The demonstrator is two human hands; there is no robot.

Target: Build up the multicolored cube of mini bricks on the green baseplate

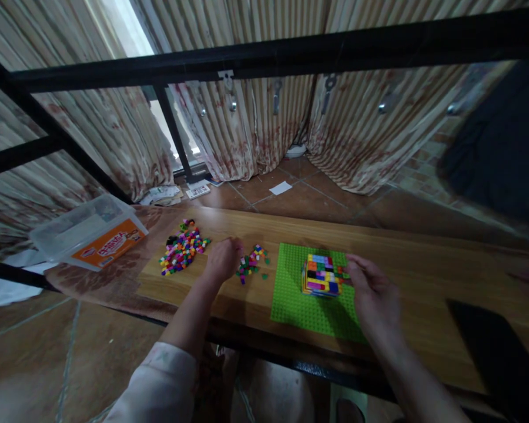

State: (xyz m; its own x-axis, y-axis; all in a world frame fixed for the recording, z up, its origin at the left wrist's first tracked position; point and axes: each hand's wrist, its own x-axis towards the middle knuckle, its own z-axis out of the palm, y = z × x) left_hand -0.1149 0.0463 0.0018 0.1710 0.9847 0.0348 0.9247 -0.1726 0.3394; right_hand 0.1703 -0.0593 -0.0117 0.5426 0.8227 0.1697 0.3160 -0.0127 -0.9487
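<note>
Your right hand (372, 291) rests at the right edge of the green baseplate (300, 299), fingertips loosely against the right side of the multicoloured brick block (321, 274) that stands on the baseplate's far half. Your left hand (223, 258) sits left of the baseplate, fingers curled down at a small heap of loose bricks (251, 263). Farther left of the baseplate lie a larger brick heap (183, 247) and a clear plastic box (90, 232).

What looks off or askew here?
The clear plastic box lies tilted at the left end of the table. Papers are scattered on the floor by the curtains. The loose bricks stay in piles.
</note>
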